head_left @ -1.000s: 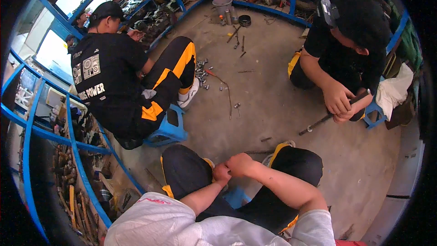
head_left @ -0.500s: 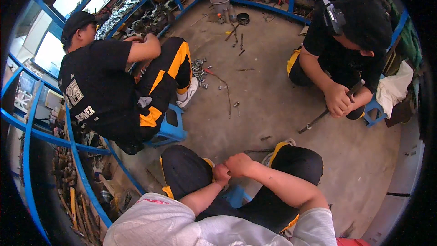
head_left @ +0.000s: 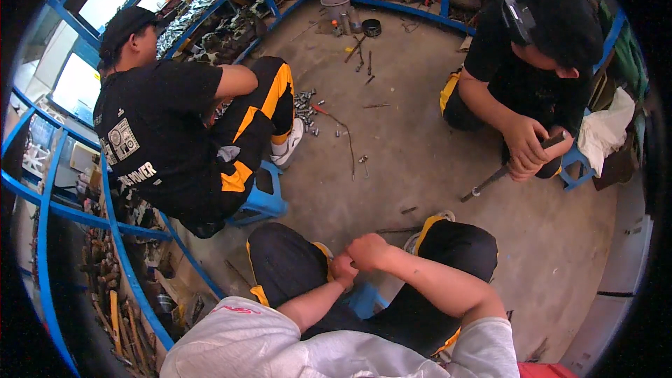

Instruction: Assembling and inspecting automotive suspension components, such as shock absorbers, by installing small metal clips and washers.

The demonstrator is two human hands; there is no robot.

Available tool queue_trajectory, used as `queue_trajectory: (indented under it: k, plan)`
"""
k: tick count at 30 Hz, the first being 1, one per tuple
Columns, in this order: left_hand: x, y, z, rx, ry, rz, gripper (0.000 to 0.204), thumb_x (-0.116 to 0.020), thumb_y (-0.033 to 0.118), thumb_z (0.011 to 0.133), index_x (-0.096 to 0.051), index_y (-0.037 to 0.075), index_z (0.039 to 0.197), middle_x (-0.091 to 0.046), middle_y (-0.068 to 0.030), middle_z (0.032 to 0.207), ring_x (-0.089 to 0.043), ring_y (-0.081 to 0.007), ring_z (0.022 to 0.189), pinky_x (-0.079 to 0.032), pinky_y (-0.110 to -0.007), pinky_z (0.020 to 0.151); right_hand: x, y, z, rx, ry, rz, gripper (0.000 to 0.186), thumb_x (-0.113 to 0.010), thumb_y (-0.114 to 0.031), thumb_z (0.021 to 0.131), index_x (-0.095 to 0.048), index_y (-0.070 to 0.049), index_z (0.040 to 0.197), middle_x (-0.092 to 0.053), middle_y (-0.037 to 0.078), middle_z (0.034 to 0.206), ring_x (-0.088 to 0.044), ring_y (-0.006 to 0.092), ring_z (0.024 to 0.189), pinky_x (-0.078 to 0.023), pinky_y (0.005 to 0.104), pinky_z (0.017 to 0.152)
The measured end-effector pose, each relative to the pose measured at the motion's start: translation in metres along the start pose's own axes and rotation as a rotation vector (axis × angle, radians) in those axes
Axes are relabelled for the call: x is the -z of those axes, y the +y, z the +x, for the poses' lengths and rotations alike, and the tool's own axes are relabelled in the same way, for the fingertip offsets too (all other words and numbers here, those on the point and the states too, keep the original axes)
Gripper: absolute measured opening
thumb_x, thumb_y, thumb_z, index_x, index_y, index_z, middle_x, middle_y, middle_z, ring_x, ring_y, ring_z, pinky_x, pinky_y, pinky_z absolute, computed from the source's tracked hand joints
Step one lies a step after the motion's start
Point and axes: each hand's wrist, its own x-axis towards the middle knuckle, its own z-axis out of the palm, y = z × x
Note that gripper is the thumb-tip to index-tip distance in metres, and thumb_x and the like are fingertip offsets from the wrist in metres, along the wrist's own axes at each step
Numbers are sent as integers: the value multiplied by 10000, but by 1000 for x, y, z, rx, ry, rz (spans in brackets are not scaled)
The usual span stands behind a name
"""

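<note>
Toward the left edge of the floor (head_left: 413, 147), small metal pieces (head_left: 302, 106) lie heaped, apparently unfinished. The left hand (head_left: 344, 269), forearm (head_left: 316, 302) angled inward, meets the right hand (head_left: 368, 251); whether either pinches anything, I cannot tell. Just beyond lies an untouched rod (head_left: 397, 229); rightward, a co-worker's hands (head_left: 526, 145) grip a dark bar (head_left: 494, 180), seemingly mid-work.

White capitals (head_left: 138, 176) stand on the black T-shirt (head_left: 175, 119) at left, unreadable red script (head_left: 239, 309) on a grey shirt (head_left: 343, 355).
</note>
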Motion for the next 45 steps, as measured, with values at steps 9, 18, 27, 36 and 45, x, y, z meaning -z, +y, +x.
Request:
queue_trajectory:
  k: [9,18,27,36,45]
  plan:
    - [0,-11,1,-19,-127,106,505,-794,387,608,-649,132,1019,-676,-118,1013,-633,-328,954,-498,-401,778,-5,-5,-1,2,-26,-42,286,-667,-335,780,-706,-94,928,-701,132,903,-682,307,853,-544,412,720]
    - [6,2,-5,-101,26,-32,276,-698,368,655,-689,157,833,-678,-113,903,-633,-335,863,-494,-428,715,-10,-8,4,-11,-83,-35,314,-661,-331,793,-691,-113,1016,-696,128,948,-675,300,901,-539,411,746]
    - [-47,-61,-1,-14,-37,276,353,-720,471,616,-697,183,819,-682,-86,855,-633,-330,843,-493,-430,694,-14,-6,0,5,-28,-36,323,-665,-347,783,-679,-131,1023,-695,123,947,-673,298,893,-535,410,753]
    - [-70,-69,8,10,84,174,397,-705,477,648,-688,158,883,-679,-133,889,-629,-355,883,-497,-429,733,6,-14,-19,-9,-23,-5,277,-574,-293,815,-731,-125,970,-706,98,1002,-686,274,915,-544,390,740]
    - [-67,-53,11,19,70,157,398,-701,472,655,-686,150,889,-678,-138,897,-628,-358,890,-498,-430,740,-4,-14,-13,-25,-14,-2,250,-586,-232,819,-726,-113,988,-704,98,1022,-682,268,947,-543,391,767]
